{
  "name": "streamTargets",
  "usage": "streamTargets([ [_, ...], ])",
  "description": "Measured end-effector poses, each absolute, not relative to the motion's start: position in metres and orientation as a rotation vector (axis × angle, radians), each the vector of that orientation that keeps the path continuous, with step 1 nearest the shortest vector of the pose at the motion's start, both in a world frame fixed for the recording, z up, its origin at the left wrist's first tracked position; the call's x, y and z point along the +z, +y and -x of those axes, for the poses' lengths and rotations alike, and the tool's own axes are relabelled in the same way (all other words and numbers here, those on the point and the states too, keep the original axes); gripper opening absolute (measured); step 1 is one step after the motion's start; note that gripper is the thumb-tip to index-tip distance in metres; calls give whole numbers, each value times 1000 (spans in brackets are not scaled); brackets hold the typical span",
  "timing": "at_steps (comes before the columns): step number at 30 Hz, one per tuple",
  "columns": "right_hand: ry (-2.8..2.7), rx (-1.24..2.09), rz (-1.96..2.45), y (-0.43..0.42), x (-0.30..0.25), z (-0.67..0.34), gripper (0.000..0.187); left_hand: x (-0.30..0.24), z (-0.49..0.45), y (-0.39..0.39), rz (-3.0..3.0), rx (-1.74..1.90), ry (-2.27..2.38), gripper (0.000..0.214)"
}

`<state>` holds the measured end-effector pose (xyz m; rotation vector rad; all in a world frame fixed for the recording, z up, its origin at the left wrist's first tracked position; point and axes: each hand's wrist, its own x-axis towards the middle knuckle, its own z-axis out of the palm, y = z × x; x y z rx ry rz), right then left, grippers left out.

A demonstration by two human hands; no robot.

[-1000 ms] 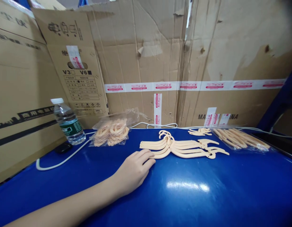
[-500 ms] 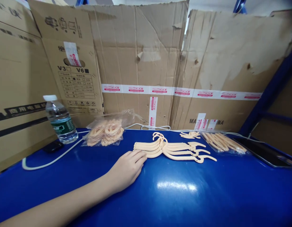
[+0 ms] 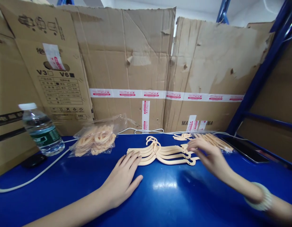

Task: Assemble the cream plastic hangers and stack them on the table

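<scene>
A row of several cream plastic hangers [image 3: 160, 153] lies flat on the blue table [image 3: 160, 195]. My left hand [image 3: 122, 181] rests palm down with fingers stretched out, fingertips touching the hangers' left ends. My right hand [image 3: 208, 154] reaches in from the right over the hangers' right ends, fingers curved and blurred by motion, touching the tips; a beaded bracelet [image 3: 261, 197] sits on that wrist.
A clear bag of cream rings [image 3: 95, 140] and a water bottle [image 3: 40, 129] stand at the left, with a white cable [image 3: 30, 179] and a dark phone [image 3: 32, 160]. Loose hanger parts [image 3: 214, 140] and a tablet [image 3: 245, 148] lie right. Cardboard walls [image 3: 136, 69] close the back.
My right hand has come into view from the right and reached the hangers' right ends. My left hand has spread flatter. The camera has swung right.
</scene>
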<state>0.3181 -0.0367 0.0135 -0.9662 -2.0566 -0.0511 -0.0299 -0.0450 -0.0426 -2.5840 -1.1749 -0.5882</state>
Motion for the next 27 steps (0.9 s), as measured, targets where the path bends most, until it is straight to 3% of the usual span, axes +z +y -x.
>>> streamTargets([
  [6, -2642, 43, 1277, -9, -16, -296, 77, -49, 30, -27, 2568, -423, -1290, 64],
  [16, -2762, 117, 1212, 17, -17, -299, 63, -40, 28, 10, 2641, -253, -1463, 57],
  [19, -2643, -15, 1202, 36, -13, -311, 57, -36, 25, 7, 2588, -273, -1500, 59],
  [22, -2476, -260, 1372, 67, 1, -335, 43, -29, 21, -11, 2531, -395, -1332, 61],
  [27, -2602, -244, 1365, 116, 20, -374, 35, -17, 11, -58, 2665, -456, -907, 58],
])
